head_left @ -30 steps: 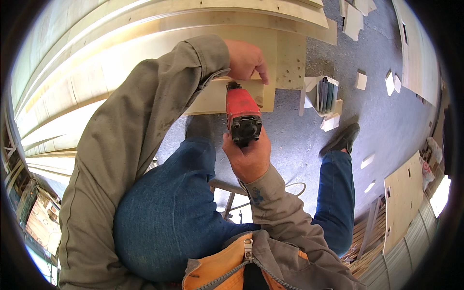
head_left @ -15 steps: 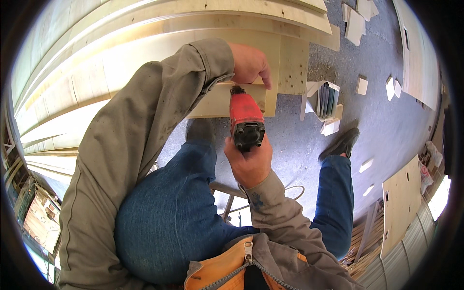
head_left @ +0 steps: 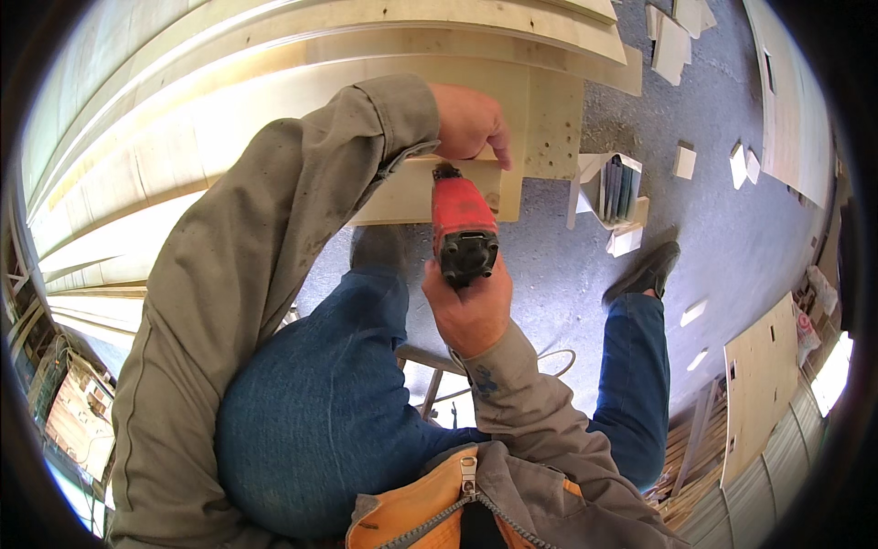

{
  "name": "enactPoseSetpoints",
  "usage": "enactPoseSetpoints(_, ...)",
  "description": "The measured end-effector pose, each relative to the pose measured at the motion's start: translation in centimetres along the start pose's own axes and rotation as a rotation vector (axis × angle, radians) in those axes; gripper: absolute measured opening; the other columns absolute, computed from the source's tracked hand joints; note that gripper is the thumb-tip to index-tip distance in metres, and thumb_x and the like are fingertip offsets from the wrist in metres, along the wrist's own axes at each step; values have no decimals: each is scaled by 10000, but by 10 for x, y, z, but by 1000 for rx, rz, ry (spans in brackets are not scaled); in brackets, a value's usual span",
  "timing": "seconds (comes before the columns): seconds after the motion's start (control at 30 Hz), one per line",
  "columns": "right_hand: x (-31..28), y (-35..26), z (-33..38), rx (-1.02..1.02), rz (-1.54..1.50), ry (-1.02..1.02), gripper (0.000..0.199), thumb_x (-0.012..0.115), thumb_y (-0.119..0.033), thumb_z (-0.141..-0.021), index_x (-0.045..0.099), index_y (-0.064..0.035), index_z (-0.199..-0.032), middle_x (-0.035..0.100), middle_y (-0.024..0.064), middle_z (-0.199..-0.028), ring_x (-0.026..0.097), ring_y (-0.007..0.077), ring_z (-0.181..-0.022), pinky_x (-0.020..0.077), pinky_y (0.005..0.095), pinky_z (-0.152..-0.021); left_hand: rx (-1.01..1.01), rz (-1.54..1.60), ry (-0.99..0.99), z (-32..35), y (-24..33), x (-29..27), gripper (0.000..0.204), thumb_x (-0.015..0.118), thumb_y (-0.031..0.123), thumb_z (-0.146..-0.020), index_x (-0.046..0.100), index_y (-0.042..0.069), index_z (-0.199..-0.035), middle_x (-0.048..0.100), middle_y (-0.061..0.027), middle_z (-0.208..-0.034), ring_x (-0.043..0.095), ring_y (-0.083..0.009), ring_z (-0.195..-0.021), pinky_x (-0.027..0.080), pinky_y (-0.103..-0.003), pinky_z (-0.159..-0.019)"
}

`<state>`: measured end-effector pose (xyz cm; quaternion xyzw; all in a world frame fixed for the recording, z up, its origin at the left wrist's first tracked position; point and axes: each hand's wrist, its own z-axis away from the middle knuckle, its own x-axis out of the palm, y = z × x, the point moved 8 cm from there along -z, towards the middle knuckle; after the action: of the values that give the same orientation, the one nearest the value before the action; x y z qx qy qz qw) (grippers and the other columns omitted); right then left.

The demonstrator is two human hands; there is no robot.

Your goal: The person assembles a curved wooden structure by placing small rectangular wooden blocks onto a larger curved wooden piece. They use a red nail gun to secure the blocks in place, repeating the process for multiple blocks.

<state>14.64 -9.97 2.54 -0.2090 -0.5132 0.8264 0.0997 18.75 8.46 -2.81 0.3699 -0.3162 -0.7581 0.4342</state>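
Handheld tool (head_left: 465, 209) has a red body, black at both ends.

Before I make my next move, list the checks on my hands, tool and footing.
1. Right hand wrapped around the red-and-black power tool: ok.
2. Left hand at the far edge of the wooden board: ok.
3. Left hand well away from the tool's dark nose: not ok, they look close.
4. Nose touching the board: cannot tell.
5. Right shoe off the nearest offcut: ok, it lies beside.
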Motion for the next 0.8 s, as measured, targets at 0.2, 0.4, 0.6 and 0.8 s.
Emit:
enactPoseSetpoints(0.2, 0, 1, -1, -9, 48, -16, 522, 733, -67, -809, 621, -42, -1318, 652, 221, -1240, 658, 442, -1107, 545, 464, -960, -16, -10, -9, -1, -1, 1, 590, 509, -57, -859, 779, 170, -1333, 643, -55, -731, 571, -185, -700, 510, -363, -689)
enactPoseSetpoints(0.4, -5, 8, -3, 101, -115, -59, 451, 738, -52, -876, 619, -12, -1309, 693, 182, -1180, 699, 334, -1050, 552, 404, -943, 6, -47, -6, -2, -2, 1, 566, 525, -21, -873, 777, 187, -1336, 655, -50, -726, 569, -189, -691, 511, -372, -690)
enactPoseSetpoints(0.6, -6, 5, -4, 108, -184, -54, 425, 736, -37, -894, 626, -4, -1303, 705, 154, -1167, 696, 258, -1032, 547, 356, -942, 4, -55, 8, -4, -6, 2, 554, 535, -12, -875, 777, 183, -1333, 662, -68, -732, 580, -195, -693, 515, -373, -690)
enactPoseSetpoints(0.8, -7, 4, -5, 74, -141, -76, 410, 735, -40, -900, 635, -1, -1296, 708, 156, -1173, 699, 262, -1039, 548, 354, -940, 35, -59, 32, -5, -5, 3, 547, 549, -19, -872, 781, 183, -1325, 699, -86, -771, 604, -207, -706, 519, -375, -693)
